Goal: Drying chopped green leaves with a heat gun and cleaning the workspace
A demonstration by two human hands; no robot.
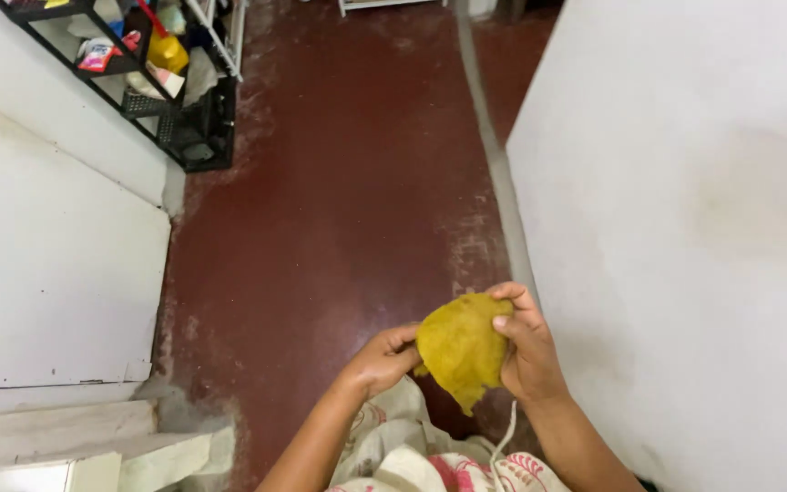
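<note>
Dark red floor (339,182), worn pale in patches; white wall (685,228) at right. Black wire rack (175,100) of packets, upper left. Mustard-yellow cloth (460,349) held up over floor between both hands. Right hand (526,342) pinches its upper edge; left hand (383,360) grips its left side

A dark red floor (339,182), worn pale in patches, fills the middle of the view. At its far left corner stands a black wire rack (175,109) holding a yellow bottle (168,52) and small colourful packets (97,55). White walls (685,228) border the floor on both sides. Near its left edge lie pale stone steps (56,433). A grey strip (494,164) runs along its right side.
</note>
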